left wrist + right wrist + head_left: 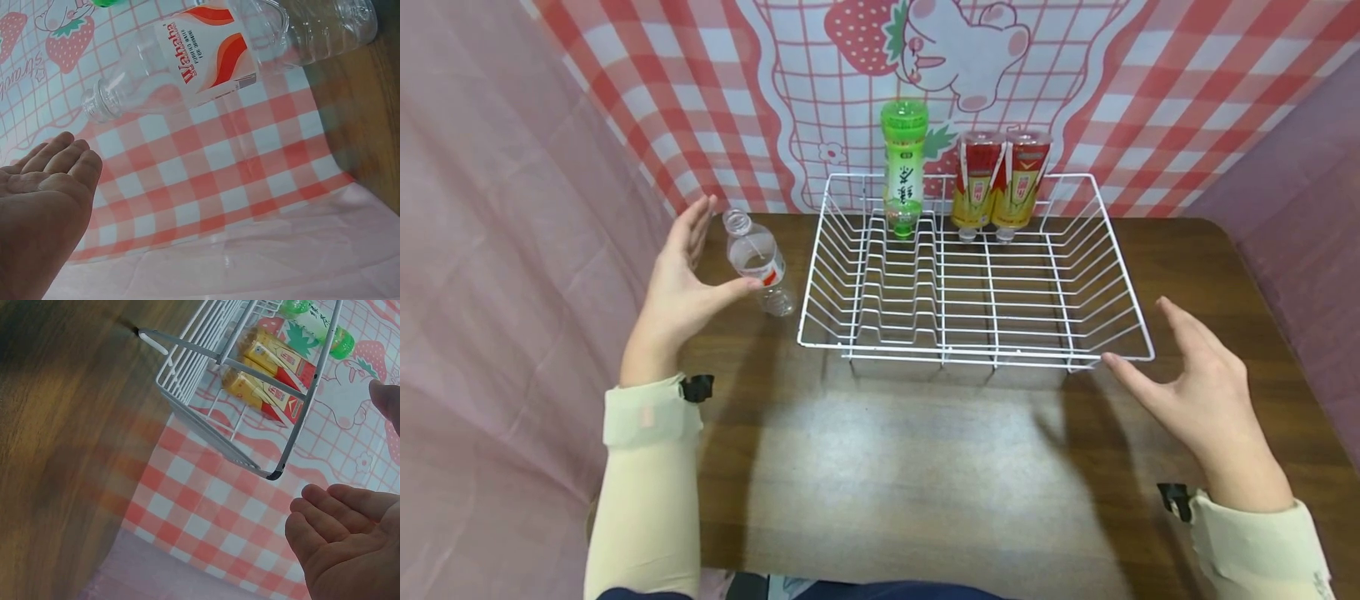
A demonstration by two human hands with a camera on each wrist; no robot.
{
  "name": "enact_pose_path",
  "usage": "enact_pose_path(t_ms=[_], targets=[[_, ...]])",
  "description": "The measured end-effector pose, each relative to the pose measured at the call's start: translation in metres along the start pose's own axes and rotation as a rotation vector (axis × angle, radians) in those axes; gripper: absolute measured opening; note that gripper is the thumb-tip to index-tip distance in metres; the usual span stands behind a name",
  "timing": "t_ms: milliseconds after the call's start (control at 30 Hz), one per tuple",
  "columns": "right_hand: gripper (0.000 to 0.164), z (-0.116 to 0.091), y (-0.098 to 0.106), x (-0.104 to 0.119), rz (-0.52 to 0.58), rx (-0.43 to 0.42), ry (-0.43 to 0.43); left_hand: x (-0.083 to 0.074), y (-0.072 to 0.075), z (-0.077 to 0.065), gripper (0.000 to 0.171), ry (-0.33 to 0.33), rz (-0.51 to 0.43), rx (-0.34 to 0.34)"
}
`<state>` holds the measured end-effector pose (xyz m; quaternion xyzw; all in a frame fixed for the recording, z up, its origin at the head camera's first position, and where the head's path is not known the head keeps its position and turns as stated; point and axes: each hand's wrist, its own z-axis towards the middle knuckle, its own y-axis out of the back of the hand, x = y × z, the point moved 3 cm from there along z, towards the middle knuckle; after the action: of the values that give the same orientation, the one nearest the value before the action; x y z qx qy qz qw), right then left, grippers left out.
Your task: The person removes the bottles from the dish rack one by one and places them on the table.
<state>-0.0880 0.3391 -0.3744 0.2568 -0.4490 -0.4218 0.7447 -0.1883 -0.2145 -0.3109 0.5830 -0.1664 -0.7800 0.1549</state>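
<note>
A clear plastic water bottle [757,254] without a cap stands on the table left of the rack; its red and white label [206,53] shows in the left wrist view. My left hand [681,283] is beside it, fingers extended and thumb apart. In the head view the thumb overlaps the bottle; I cannot tell whether it touches. My right hand [1202,392] is spread near the front right corner of a white wire dish rack [895,350], holding nothing. Inside the rack's back, a green tea bottle [904,167] and two red-and-yellow bottles [976,179] stand neck down.
The rack sits on a brown wooden table [880,467]. A red checked cloth [700,83] with strawberry prints hangs behind it. Pinkish curtains [482,275] close off both sides.
</note>
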Motion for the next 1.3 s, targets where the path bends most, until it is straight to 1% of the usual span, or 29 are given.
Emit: enact_pose_path(t_ms=[167, 300, 433, 500, 567, 600, 733, 833, 933, 1067, 1200, 1300], targets=[[0.092, 0.001, 0.000, 0.000, 0.006, -0.015, 0.010, -0.017, -0.003, -0.008, 0.105, -0.016, -0.010, 0.009], [0.092, 0.002, 0.000, 0.000, 0.009, -0.024, 0.024, -0.020, -0.005, -0.013, 0.106, -0.008, -0.002, 0.018], [0.091, 0.004, 0.000, 0.001, 0.007, -0.028, 0.032, -0.021, -0.008, -0.017, 0.103, -0.020, -0.003, 0.034], [0.091, 0.005, 0.001, 0.002, 0.005, -0.030, 0.030, -0.020, -0.010, -0.018, 0.102, -0.027, -0.007, 0.046], [0.091, 0.005, 0.001, 0.003, 0.007, -0.035, 0.027, -0.015, -0.012, -0.017, 0.102, -0.036, -0.011, 0.051], [0.091, 0.005, 0.001, 0.003, 0.009, -0.039, 0.026, -0.015, -0.013, -0.018, 0.102, -0.039, -0.011, 0.051], [0.091, 0.006, 0.002, 0.005, 0.010, -0.042, 0.025, 0.003, -0.015, -0.015, 0.106, -0.056, -0.012, 0.037], [0.090, 0.007, 0.003, 0.005, 0.011, -0.033, 0.013, 0.006, -0.016, -0.017, 0.106, -0.061, -0.011, 0.033], [0.091, 0.009, 0.002, 0.005, 0.019, -0.031, 0.007, -0.008, -0.016, -0.023, 0.103, -0.060, -0.005, 0.040], [0.093, 0.014, 0.001, 0.008, 0.028, -0.052, 0.037, -0.023, -0.017, -0.029, 0.101, -0.063, 0.001, 0.055], [0.094, 0.020, -0.001, 0.011, 0.028, -0.068, 0.062, -0.026, -0.017, -0.031, 0.102, -0.070, 0.002, 0.060], [0.094, 0.024, -0.001, 0.012, 0.029, -0.060, 0.062, -0.023, -0.019, -0.032, 0.103, -0.075, 0.009, 0.059]])
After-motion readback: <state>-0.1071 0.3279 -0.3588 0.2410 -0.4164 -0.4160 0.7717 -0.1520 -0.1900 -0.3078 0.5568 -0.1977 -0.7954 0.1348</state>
